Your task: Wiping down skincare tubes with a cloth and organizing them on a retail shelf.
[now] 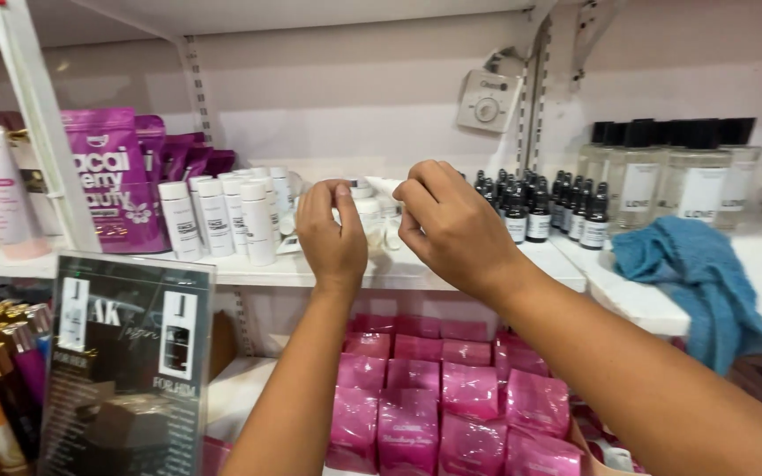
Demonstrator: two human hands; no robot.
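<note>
Both my hands reach to the white shelf (249, 271) at chest height. My left hand (332, 234) is curled, fingertips pinched at the small white bottles (370, 216) in the shelf's middle. My right hand (451, 225) is beside it, fingers bent and closed on the same cluster of small white items. The hands hide most of what they grip, so I cannot tell exactly which piece each one holds.
Taller white bottles (222, 216) and purple pouches (116, 176) stand to the left, small dark dropper bottles (540, 207) and clear black-capped bottles (672, 172) to the right. A blue cloth (690, 264) hangs over the shelf edge. Pink packets (443, 397) fill the lower shelf; a dark sign (125, 361) stands left.
</note>
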